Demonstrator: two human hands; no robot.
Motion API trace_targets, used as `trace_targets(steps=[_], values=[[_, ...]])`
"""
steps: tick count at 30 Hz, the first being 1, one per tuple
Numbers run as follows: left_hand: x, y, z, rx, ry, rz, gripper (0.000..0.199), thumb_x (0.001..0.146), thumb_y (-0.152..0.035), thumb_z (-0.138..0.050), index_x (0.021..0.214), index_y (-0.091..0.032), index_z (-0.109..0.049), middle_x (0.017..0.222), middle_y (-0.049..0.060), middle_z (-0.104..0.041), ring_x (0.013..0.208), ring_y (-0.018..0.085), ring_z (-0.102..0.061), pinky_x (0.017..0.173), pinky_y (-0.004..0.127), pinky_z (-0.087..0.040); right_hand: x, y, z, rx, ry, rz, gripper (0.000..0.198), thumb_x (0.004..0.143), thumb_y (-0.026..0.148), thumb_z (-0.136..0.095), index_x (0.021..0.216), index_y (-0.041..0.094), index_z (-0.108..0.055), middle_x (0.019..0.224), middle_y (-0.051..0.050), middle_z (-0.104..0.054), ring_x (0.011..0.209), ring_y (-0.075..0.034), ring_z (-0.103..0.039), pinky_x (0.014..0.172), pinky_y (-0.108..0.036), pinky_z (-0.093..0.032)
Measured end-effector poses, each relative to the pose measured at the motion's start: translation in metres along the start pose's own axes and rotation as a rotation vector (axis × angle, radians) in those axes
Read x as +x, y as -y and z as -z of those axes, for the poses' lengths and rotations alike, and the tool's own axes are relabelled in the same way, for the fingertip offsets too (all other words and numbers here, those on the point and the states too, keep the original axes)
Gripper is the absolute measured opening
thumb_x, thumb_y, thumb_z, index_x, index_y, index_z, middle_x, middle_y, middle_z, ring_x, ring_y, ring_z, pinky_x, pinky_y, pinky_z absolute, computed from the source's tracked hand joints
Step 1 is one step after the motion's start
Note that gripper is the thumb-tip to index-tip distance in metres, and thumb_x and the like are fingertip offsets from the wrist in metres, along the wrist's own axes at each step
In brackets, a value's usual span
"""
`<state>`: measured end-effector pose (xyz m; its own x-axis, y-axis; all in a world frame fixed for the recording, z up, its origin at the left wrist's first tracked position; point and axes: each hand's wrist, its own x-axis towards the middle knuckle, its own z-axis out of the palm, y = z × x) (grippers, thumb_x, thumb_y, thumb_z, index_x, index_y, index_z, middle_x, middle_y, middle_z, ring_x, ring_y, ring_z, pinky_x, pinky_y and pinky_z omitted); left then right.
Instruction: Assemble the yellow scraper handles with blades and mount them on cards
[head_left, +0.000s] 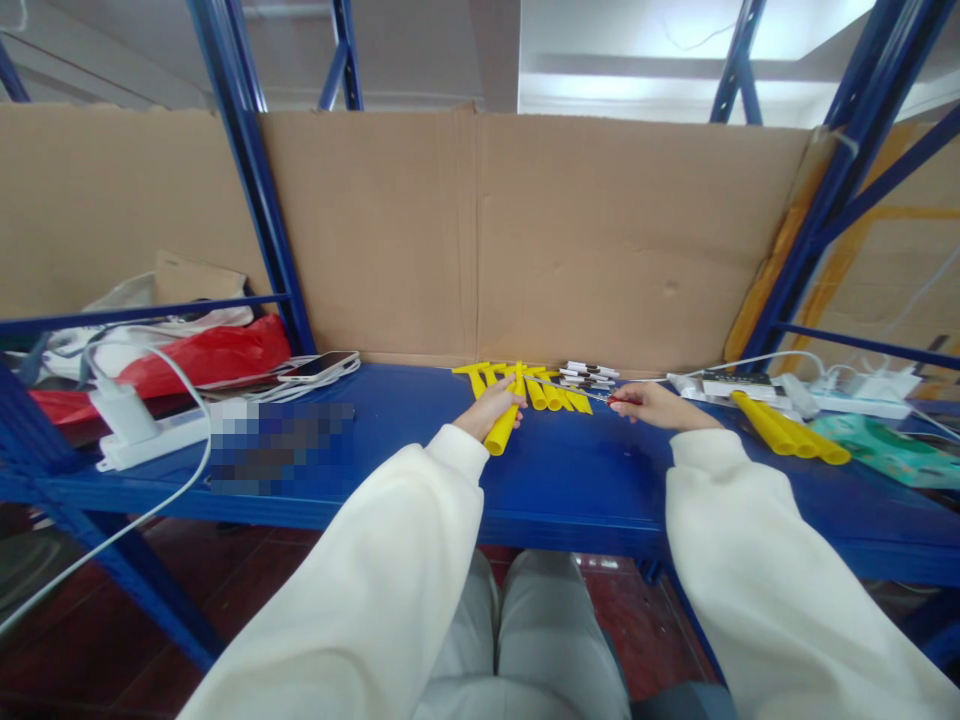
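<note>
My left hand is closed around a yellow tube, whose open, wider end points toward me. In my right hand is a long thin metal tool with a red handle. Its shaft reaches left to the upper part of the held tube; whether the tip touches it I cannot tell. Behind and beside my left hand lies a row of several yellow T-shaped tubes. Small black-and-white pieces are stacked behind that row, near the cardboard.
The blue shelf is backed by a cardboard panel. To the right are more yellow tubes, a green packet and a power strip. At left are a phone, a white power strip and a red bag.
</note>
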<state>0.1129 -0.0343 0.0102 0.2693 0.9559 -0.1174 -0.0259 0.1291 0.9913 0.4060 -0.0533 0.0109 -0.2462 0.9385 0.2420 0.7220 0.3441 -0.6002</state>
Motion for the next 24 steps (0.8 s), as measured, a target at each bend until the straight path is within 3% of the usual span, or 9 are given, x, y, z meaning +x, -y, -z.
trace_targets(steps=[5, 8, 16, 21, 24], values=[[-0.001, 0.0, -0.001, 0.017, -0.008, 0.0, 0.081, 0.086, -0.001, -0.049, 0.16, -0.024, -0.025, 0.07, -0.002, -0.057, 0.046, 0.008, -0.048, 0.041, 0.017, -0.037, 0.002, 0.0, -0.008, 0.035, -0.106, -0.024, 0.054, 0.055, 0.064, -0.079, 0.073, 0.024, -0.048, 0.063, 0.001, -0.06, 0.055, -0.015, -0.053, 0.051, -0.029, -0.044], [0.001, 0.001, 0.0, 0.009, 0.0, -0.008, 0.083, 0.086, -0.002, -0.052, 0.161, -0.025, -0.024, 0.069, -0.003, -0.056, 0.046, 0.008, -0.048, 0.042, 0.017, -0.038, 0.003, 0.0, -0.009, -0.003, -0.164, 0.009, 0.056, 0.055, 0.066, -0.079, 0.069, 0.025, -0.044, 0.059, 0.002, -0.058, 0.055, -0.015, -0.053, 0.053, -0.029, -0.044], [0.001, 0.001, 0.0, 0.012, -0.025, -0.007, 0.08, 0.086, -0.002, -0.048, 0.16, -0.025, -0.026, 0.071, -0.002, -0.057, 0.047, 0.01, -0.049, 0.044, 0.019, -0.041, -0.002, 0.006, -0.008, -0.002, 0.048, -0.011, 0.053, 0.068, 0.074, -0.065, 0.072, 0.021, -0.06, 0.061, -0.002, -0.062, 0.054, -0.015, -0.055, 0.053, -0.03, -0.044], [-0.002, 0.0, -0.002, 0.025, -0.028, -0.011, 0.078, 0.086, -0.001, -0.048, 0.159, -0.022, -0.027, 0.071, -0.002, -0.056, 0.047, 0.009, -0.048, 0.044, 0.018, -0.04, 0.001, 0.002, -0.015, 0.023, -0.093, 0.014, 0.062, 0.051, 0.075, -0.076, 0.07, 0.024, -0.046, 0.059, 0.004, -0.055, 0.054, -0.014, -0.05, 0.053, -0.028, -0.041], [-0.002, 0.0, -0.002, 0.031, -0.03, -0.008, 0.078, 0.087, -0.002, -0.048, 0.159, -0.024, -0.027, 0.071, -0.002, -0.056, 0.047, 0.009, -0.048, 0.043, 0.018, -0.039, 0.002, 0.001, -0.014, -0.015, -0.092, 0.022, 0.06, 0.057, 0.077, -0.072, 0.066, 0.024, -0.045, 0.055, 0.004, -0.053, 0.052, -0.014, -0.05, 0.053, -0.029, -0.04]])
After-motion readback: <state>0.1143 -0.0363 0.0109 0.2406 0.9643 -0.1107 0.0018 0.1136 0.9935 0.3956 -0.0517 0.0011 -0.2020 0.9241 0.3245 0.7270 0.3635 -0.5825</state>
